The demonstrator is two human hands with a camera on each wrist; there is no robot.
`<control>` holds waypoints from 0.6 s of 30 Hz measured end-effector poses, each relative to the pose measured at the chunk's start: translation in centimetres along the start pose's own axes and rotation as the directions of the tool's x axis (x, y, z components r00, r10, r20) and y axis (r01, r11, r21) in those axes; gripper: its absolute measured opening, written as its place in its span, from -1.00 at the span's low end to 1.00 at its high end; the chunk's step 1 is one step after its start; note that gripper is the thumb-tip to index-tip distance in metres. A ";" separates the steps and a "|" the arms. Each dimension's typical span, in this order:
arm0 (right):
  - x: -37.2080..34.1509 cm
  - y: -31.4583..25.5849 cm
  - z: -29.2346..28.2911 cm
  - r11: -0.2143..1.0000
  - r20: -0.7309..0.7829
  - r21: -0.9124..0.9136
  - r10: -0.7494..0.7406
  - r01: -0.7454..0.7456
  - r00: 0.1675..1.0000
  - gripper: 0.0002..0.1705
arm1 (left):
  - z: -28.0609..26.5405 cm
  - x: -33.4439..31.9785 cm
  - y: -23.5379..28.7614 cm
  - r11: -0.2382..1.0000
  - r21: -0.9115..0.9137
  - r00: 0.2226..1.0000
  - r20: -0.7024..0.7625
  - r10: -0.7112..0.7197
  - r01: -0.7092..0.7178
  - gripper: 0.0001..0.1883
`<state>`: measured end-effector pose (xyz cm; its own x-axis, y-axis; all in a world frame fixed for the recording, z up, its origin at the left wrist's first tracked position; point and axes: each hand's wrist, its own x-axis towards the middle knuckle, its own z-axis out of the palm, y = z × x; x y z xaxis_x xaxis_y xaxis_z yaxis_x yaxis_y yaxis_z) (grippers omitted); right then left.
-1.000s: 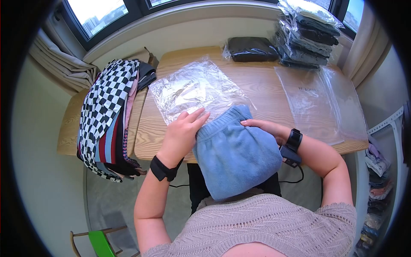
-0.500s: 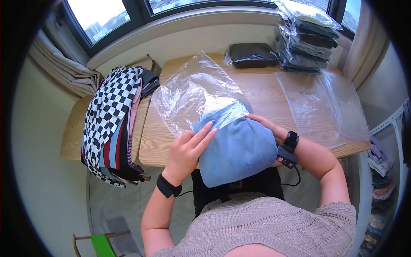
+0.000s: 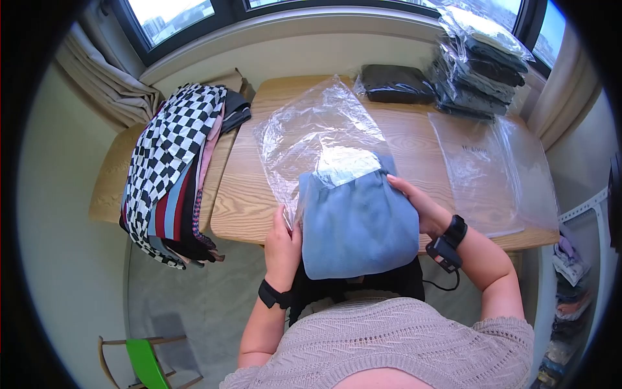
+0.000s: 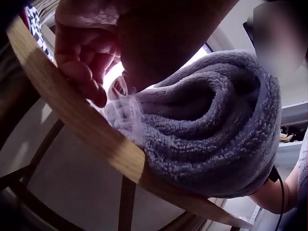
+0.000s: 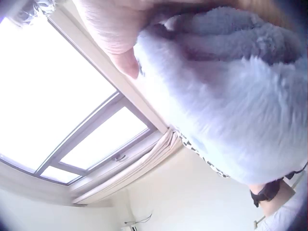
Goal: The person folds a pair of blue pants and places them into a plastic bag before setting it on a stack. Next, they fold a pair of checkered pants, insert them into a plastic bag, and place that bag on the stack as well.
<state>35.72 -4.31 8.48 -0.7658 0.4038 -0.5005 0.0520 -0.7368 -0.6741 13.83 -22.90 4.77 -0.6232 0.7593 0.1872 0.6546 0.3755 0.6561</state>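
Folded blue fleece pants (image 3: 359,233) with a gathered elastic waistband lie at the table's front edge, their waistband end inside a clear plastic bag (image 3: 304,139). My left hand (image 3: 282,249) pinches the bag's mouth beside the left side of the pants. In the left wrist view its curled fingers (image 4: 79,77) are at the crumpled plastic (image 4: 127,113), close to the rolled fleece layers (image 4: 207,144). My right hand (image 3: 421,204) grips the pants' right side, thumb on top near the waistband; its other fingers are mostly hidden underneath.
Flat clear bags (image 3: 476,168) lie on the right of the wooden table (image 3: 236,207). Behind them rises a stack of bagged clothes (image 3: 479,74), beside one dark bagged garment (image 3: 398,84). Unbagged clothes (image 3: 175,142) are heaped at left. A green chair (image 3: 146,363) stands lower left.
The bag's mouth has come over the waistband end of the pants. My left hand moved from the top of the waistband down to the bag's left edge; the right hand kept its hold.
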 end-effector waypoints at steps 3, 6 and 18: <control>-2.4 0.6 1.4 0.998 -0.030 -0.059 -0.038 0.036 0.999 -0.36 | 0.5 -0.3 -0.8 0.994 -0.033 0.993 -0.065 0.098 -0.101 -0.50; -2.4 1.8 1.6 0.985 0.030 -0.138 -0.100 0.104 0.994 -0.29 | 1.6 -0.4 -1.9 0.975 -0.101 0.976 -0.114 0.185 -0.197 -0.55; 2.2 -0.5 1.1 0.977 0.038 -0.161 0.149 -0.141 0.988 -0.55 | 0.9 -0.6 -1.6 0.920 -0.269 0.949 -0.215 0.232 -0.286 -0.60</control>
<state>33.29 -3.65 8.36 -0.7731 0.2686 -0.5747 0.2622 -0.6896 -0.6751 13.59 -23.47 2.93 -0.5311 0.6934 0.4870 0.6649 -0.0153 0.7468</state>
